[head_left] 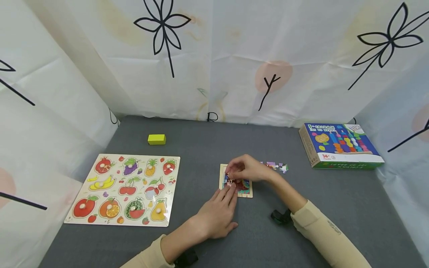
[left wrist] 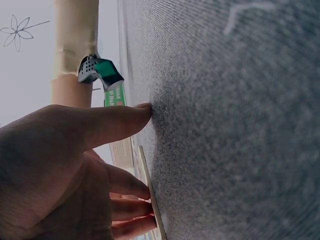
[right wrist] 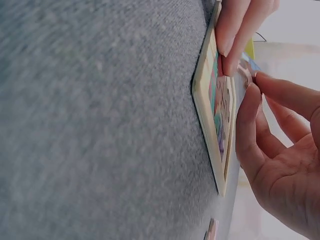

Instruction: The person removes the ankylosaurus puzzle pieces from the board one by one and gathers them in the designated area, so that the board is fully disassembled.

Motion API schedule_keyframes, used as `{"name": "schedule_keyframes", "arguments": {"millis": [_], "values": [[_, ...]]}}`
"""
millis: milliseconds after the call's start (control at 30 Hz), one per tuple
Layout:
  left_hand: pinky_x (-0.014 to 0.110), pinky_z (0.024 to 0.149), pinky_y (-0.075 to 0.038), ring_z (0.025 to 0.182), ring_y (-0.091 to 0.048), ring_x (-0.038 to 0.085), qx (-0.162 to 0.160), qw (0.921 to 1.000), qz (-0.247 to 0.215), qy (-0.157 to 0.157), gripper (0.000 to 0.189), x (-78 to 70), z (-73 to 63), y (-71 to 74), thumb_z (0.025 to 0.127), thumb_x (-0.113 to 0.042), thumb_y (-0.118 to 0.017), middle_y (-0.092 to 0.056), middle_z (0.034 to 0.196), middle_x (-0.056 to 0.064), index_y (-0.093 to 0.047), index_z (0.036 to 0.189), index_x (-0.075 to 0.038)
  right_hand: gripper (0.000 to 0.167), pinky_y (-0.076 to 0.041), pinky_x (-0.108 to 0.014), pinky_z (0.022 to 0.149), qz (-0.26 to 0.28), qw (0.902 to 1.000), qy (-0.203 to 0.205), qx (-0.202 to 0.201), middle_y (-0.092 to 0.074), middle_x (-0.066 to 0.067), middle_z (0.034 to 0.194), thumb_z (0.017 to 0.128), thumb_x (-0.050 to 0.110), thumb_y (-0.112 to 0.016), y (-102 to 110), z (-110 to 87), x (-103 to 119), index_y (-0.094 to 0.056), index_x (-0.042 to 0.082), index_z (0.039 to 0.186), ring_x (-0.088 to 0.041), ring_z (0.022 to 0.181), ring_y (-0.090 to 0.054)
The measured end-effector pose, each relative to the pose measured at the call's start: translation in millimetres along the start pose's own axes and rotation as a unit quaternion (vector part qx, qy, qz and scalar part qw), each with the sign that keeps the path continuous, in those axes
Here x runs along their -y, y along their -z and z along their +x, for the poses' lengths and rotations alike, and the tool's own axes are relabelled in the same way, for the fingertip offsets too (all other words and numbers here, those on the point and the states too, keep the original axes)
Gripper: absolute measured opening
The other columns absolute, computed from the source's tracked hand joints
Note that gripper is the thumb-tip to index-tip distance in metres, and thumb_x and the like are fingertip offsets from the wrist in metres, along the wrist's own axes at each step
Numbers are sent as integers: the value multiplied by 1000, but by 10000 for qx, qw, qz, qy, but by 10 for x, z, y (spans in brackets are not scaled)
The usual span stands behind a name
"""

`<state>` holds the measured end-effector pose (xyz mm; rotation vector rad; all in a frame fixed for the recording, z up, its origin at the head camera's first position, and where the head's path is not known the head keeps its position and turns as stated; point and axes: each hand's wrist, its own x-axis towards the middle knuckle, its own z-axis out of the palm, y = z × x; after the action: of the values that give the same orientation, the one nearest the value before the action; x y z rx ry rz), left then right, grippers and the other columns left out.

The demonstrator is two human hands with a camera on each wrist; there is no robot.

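Observation:
A small jigsaw puzzle in a pale wooden tray (head_left: pixel 248 195) lies on the grey table, partly hidden under both hands. My left hand (head_left: pixel 217 214) rests its extended fingertips on the near part of the puzzle, the thumb held apart. In the right wrist view, my right hand (right wrist: pixel 282 135) pinches a small jigsaw piece (right wrist: pixel 245 71) between thumb and index finger, just above the tray's far part. Several loose jigsaw pieces (head_left: pixel 283 168) lie to the right of the tray, partly behind the right wrist.
A large fruit knob puzzle board (head_left: pixel 115 220) lies at the left. Behind it sits a yellow block (head_left: pixel 156 140). A blue and green toy box (head_left: pixel 342 145) stands at the back right. Patterned white curtains (head_left: pixel 231 44) enclose the table's back and sides.

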<state>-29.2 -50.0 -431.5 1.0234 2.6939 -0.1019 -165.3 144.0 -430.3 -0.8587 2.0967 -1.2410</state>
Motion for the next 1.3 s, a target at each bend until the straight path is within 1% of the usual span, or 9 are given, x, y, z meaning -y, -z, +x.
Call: {"name": "schedule_keyframes", "arguments": {"millis": [100,267,333,467,533,633,800,1033,1300], "values": [[44,133,-37,169,-26,28,-11,10000,-18,5,93,-2,-3,-4,106,-60,-61,-23,182,15,-29,171,-2,15,-63,-34,69,3,9999,-33,-138,-79,-24,95,103,3,-70,37,-70,-19,-76,-4,115,-24,75,-74],[44,133,-37,170,-25,28,-12,10000,-55,24,93,-6,0,-15,105,-60,-62,-21,183,14,-29,171,-3,16,-60,-30,69,-129,9988,-174,-437,-79,-20,99,103,5,-72,136,-234,-51,-77,-2,116,-17,78,-71],[43,134,-36,170,-25,28,-6,10000,-63,36,93,-9,3,-12,105,-60,-61,-21,183,14,-29,171,-3,17,-61,-31,71,-135,9981,-250,-540,-79,-20,100,102,4,-72,179,-313,-67,-77,-3,117,-15,80,-71],[44,133,-37,169,-27,29,-38,9999,-137,9,92,-7,3,-2,106,-59,-61,-24,182,15,-30,170,-2,18,-66,-36,75,21,9971,-410,-645,-79,-24,104,103,3,-70,263,-468,-121,-75,-6,119,-17,83,-75],[46,133,-37,169,-28,31,-71,9998,-206,-35,91,-1,-2,-2,106,-57,-61,-24,181,17,-30,170,-1,19,-67,-37,77,71,9966,-459,-685,-78,-25,106,104,3,-69,305,-540,-149,-74,-7,120,-16,86,-75],[47,133,-38,168,-29,32,-110,9996,-245,-65,90,2,-11,0,106,-56,-62,-25,181,18,-31,170,0,19,-67,-36,77,79,9957,-486,-789,-78,-25,106,103,1,-69,363,-644,-192,-73,-8,120,-12,86,-75],[45,133,-37,169,-27,30,-72,9998,-185,-37,91,-5,-13,-1,106,-57,-62,-23,182,16,-30,170,-2,19,-66,-35,75,-90,9937,-540,-979,-78,-22,102,103,0,-69,449,-791,-241,-74,-8,119,-11,83,-74],[45,134,-36,170,-26,29,-9,9998,-204,-15,90,-6,-8,-12,106,-58,-61,-21,182,15,-30,171,-3,18,-66,-31,73,-306,9928,-710,-916,-80,-23,106,102,1,-71,496,-873,-294,-76,-8,117,-10,82,-73],[45,134,-36,169,-26,29,-52,9998,-190,-13,91,-2,-8,-19,106,-58,-62,-21,183,15,-30,171,-3,17,-65,-29,71,-562,9891,-919,-1005,-83,-19,102,101,4,-73,474,-870,-327,-80,-5,114,-10,79,-73]]}}
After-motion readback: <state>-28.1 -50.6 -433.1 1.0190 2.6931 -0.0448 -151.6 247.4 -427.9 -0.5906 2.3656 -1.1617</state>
